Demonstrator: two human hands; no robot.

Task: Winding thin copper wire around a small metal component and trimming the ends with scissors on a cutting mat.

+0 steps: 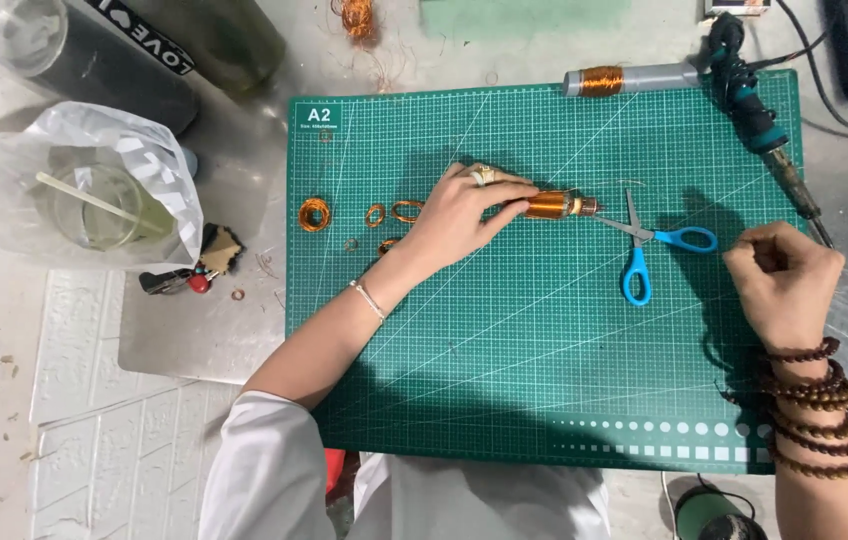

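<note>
Green cutting mat (504, 380): my left hand (459, 215) clamps the half-wound copper coil (556, 205) — right hand (782, 280), at three o'clock, pinched shut; scissors (644, 250) idle.

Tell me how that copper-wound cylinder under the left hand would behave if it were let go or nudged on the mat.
The copper-wound cylinder is round and lies on its side on the flat cutting mat, so it would probably roll. The left hand pins it with fingertips, hinting it shifts easily. Its tight winding looks dense, likely heavy for its size and stiff.

Left hand (459, 208) on copper-wound rotor (554, 205)
</note>
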